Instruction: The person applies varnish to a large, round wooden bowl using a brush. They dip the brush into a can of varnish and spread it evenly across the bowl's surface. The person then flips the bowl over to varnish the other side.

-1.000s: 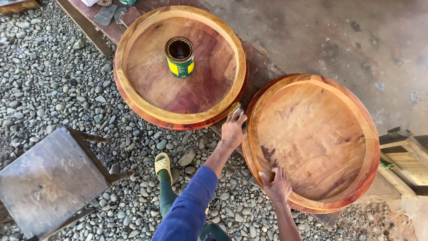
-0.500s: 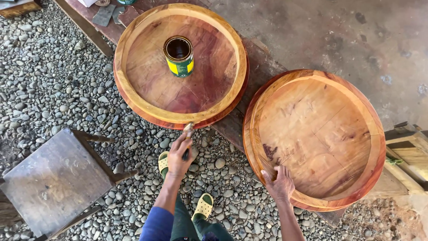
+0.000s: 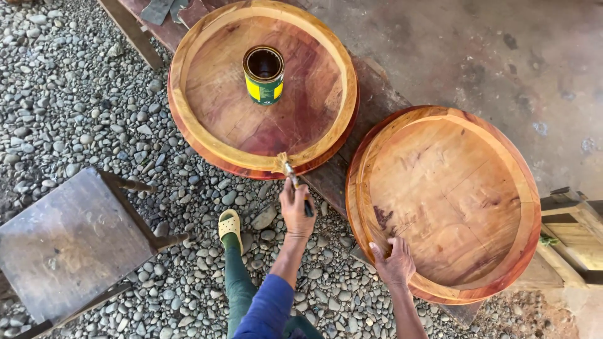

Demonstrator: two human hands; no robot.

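Left hand [image 3: 296, 210] gripped a brush [image 3: 290, 176], bristles touching the near rim of the darker, glossier tray [image 3: 207, 135]; right hand [image 3: 394, 263] lay open on the paler tray [image 3: 527, 251], which I judged still uncoated.

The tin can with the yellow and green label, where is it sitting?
The can stands upright and open inside the left round wooden tray, near its middle, up-frame of the brush.

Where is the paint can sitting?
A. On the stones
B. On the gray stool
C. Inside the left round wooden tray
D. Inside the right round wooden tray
C: the can stands upright in the middle of the left tray, while the brush in the left hand touches that tray's near rim.
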